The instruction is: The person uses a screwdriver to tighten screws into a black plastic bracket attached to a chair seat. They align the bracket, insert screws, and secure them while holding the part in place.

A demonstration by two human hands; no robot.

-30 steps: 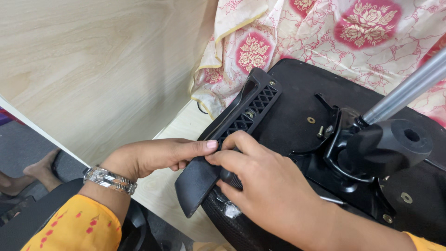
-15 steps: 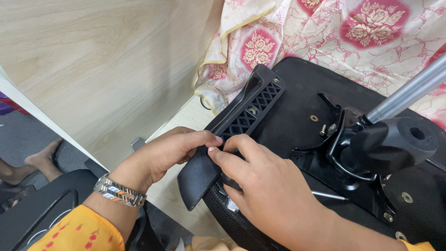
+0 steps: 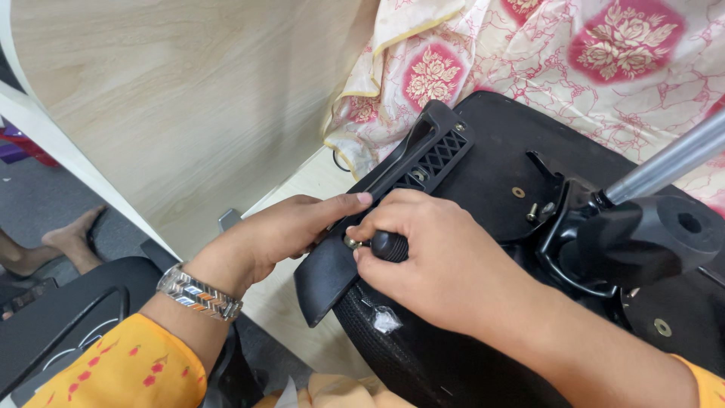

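Note:
An upturned black chair seat (image 3: 498,159) lies in front of me, underside up. A black plastic armrest bracket (image 3: 411,162) with a lattice grid lies along its left edge. My right hand (image 3: 445,264) grips a small black-handled tool (image 3: 389,245), its metal tip pressed at the bracket's lower flat end. My left hand (image 3: 283,230), with a metal watch (image 3: 198,293) on the wrist, steadies that flat end from the left, fingertips on its edge. What the tool tip meets is hidden by my fingers.
A black tilt mechanism (image 3: 634,242) with a silver gas cylinder (image 3: 672,160) rises at the right. Floral cloth (image 3: 559,57) lies behind the seat. A light wooden panel (image 3: 181,98) stands at the left. Someone's bare foot (image 3: 64,242) rests on the grey floor, beside another black chair part (image 3: 53,325).
My left arm has drawn in closer along the bracket. The right hand has turned slightly, so the black tool handle now shows between its fingers.

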